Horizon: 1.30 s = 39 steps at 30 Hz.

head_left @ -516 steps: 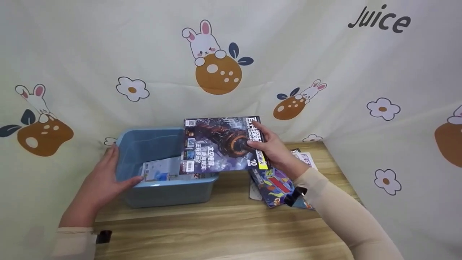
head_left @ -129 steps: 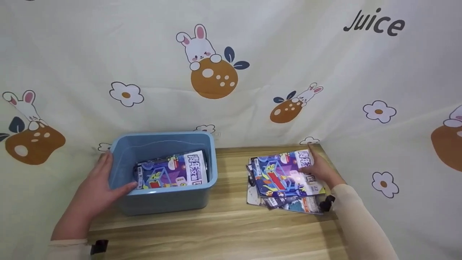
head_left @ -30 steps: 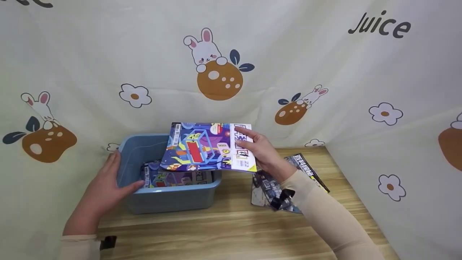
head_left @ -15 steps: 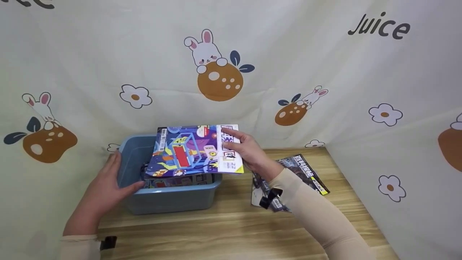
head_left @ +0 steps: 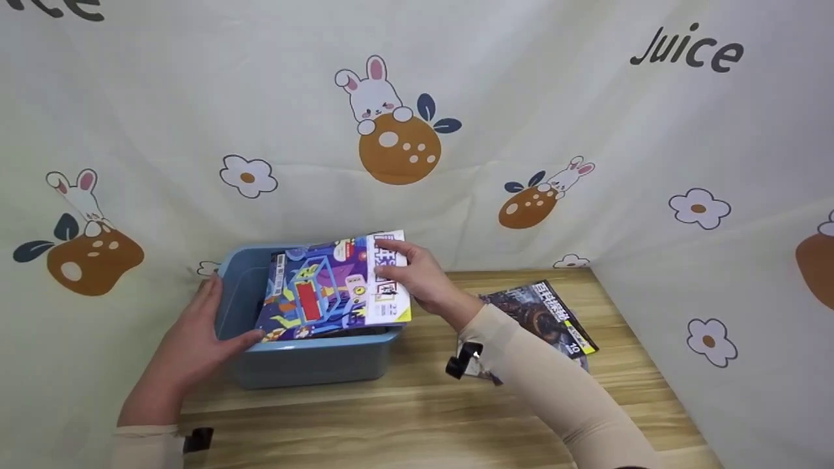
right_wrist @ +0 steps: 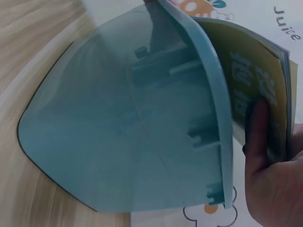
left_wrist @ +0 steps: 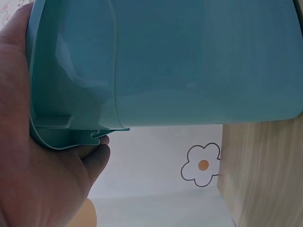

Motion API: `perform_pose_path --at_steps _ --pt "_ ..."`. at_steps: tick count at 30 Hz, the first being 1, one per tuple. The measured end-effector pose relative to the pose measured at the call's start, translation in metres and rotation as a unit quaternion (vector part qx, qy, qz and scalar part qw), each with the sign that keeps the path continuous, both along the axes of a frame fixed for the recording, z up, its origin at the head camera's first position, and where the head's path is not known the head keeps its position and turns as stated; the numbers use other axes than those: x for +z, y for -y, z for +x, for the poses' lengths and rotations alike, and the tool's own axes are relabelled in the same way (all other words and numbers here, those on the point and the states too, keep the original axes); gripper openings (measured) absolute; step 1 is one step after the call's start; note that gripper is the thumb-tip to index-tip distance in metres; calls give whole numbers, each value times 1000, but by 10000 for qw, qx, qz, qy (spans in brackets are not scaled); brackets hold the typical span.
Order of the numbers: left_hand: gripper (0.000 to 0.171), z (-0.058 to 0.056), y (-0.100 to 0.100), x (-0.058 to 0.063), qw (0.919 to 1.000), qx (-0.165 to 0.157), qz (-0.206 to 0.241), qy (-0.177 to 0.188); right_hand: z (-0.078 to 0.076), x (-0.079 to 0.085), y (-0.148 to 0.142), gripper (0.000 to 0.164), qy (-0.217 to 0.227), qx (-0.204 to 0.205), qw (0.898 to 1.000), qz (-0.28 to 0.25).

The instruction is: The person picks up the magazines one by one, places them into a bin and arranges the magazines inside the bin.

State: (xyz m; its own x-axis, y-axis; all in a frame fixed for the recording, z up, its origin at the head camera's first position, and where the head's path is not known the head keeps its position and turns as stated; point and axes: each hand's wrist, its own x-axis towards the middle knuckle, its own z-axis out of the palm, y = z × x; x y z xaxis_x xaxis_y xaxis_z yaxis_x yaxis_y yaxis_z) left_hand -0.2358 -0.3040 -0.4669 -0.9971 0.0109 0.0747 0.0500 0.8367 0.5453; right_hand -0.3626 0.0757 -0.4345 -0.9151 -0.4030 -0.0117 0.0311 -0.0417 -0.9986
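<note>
A blue plastic bin (head_left: pixel 313 365) stands on the table, and my left hand (head_left: pixel 189 345) grips its left rim. In the left wrist view, the fingers wrap around the rim of the bin (left_wrist: pixel 189 61). My right hand (head_left: pixel 430 280) pinches a purple magazine (head_left: pixel 319 286) by its white right edge, thumb on the cover. This magazine tilts over the bin's opening, its left end lower inside and its right end at the right rim. From the right wrist, its yellowish underside (right_wrist: pixel 251 61) shows beside the rim. It hides most of the bin's contents.
To the right of the bin lies a loose pile of magazines (head_left: pixel 531 312), a dark one on top, partly behind my right forearm. The wooden table (head_left: pixel 391 417) meets a printed cloth (head_left: pixel 293 98) at the back and sides.
The purple magazine has left the top of the right pile and moved left and down over the bin, held by my right hand. The left hand stays on the rim.
</note>
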Motion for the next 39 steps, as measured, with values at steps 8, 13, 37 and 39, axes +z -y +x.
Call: perform_pose_path --at_steps 8,13,37,39 --pt "138 1 0 0 10000 -14 48 -29 5 -1 23 64 -627 -11 9945 841" --pt "137 1 2 1 10000 -19 46 11 6 -1 33 65 -864 -14 9888 1220" --pt "136 -2 4 -4 9998 -96 48 -163 6 -4 55 78 -1533 399 9653 2078" --pt "137 -2 4 -4 9998 -97 29 -186 7 -4 54 78 -1584 403 9660 2002"
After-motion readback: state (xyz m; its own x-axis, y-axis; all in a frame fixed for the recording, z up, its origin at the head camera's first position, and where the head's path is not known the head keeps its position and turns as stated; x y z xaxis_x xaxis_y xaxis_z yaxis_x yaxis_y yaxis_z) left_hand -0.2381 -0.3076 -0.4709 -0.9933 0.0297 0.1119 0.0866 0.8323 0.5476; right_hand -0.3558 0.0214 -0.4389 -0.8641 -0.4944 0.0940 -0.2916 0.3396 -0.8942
